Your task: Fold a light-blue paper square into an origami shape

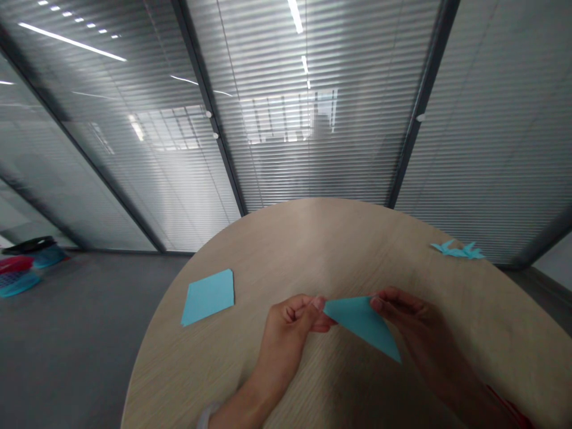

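Starting at the far left, red and blue plastic items [18, 271] sit on the grey floor beside the glass wall, well apart from everything else. Next comes the round wooden table [313, 238], which fills the lower middle of the view. On its left part lies a flat light-blue paper sheet [209, 296], roughly square, not touched by anything and clear of both hands.

The left hand [292, 319] is at the near centre of the table with its fingers curled in. Thumb and forefinger are closed on the left corner of a folded blue paper triangle [364, 325]. The triangle spans the gap between the two hands over the near middle of the table, with its long point slanting down and right. Whether it rests on the wood or is held just above it cannot be told.

The right hand [413, 316] meets the triangle's upper right corner, fingertips pressed together on the paper edge — a pinch grip too.

Further right, near the table's far right edge, lies a small folded blue paper shape [458, 250] with pointed tips — well apart from the hands. Glass panels with closed blinds stand behind the table.
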The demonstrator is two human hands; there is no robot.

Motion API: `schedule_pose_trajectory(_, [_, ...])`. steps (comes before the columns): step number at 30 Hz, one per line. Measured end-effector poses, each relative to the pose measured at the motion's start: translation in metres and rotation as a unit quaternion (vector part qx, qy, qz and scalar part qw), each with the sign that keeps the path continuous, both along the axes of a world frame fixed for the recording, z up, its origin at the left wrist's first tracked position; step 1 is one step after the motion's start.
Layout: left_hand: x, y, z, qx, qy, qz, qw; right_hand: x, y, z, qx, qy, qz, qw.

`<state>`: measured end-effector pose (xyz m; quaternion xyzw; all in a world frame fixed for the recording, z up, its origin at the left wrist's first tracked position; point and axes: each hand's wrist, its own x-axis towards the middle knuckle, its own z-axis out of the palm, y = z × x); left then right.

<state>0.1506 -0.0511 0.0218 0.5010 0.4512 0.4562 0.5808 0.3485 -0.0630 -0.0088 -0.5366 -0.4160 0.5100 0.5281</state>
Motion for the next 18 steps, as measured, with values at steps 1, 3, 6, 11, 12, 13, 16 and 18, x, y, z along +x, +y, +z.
schedule_pose_trajectory(1, [0.0, 0.0, 0.0, 0.003, -0.001, -0.001, 1.0, 0.0, 0.0, -0.001, -0.001, -0.002, 0.0, 1.0])
schedule_pose_trajectory(3, [0.002, -0.001, -0.001, 0.002, -0.005, 0.001, 1.0, 0.0, 0.001, -0.002, 0.002, -0.008, -0.006, 1.0])
schedule_pose_trajectory(6, [0.003, -0.001, -0.003, -0.008, -0.026, 0.012, 1.0, 0.0, 0.002, -0.003, 0.01, -0.008, -0.019, 1.0])
schedule_pose_trajectory(11, [0.001, -0.001, -0.01, 0.002, -0.051, -0.016, 0.999, 0.0, 0.004, -0.003, 0.009, 0.015, -0.026, 1.0])
schedule_pose_trajectory(12, [0.001, -0.002, -0.012, 0.007, -0.046, -0.023, 0.999, 0.0, 0.004, -0.003, 0.01, 0.018, -0.024, 0.999])
schedule_pose_trajectory(13, [0.001, -0.001, -0.014, 0.008, -0.034, -0.027, 0.999, 0.0, 0.004, -0.004, 0.012, 0.02, -0.02, 1.0])
schedule_pose_trajectory(16, [0.004, 0.0, -0.019, -0.012, 0.022, -0.028, 0.999, -0.002, 0.005, -0.007, 0.013, 0.028, -0.02, 0.999])
schedule_pose_trajectory(18, [0.006, 0.001, -0.021, -0.023, 0.037, -0.02, 0.999, -0.003, 0.005, -0.007, 0.012, 0.032, -0.029, 0.999])
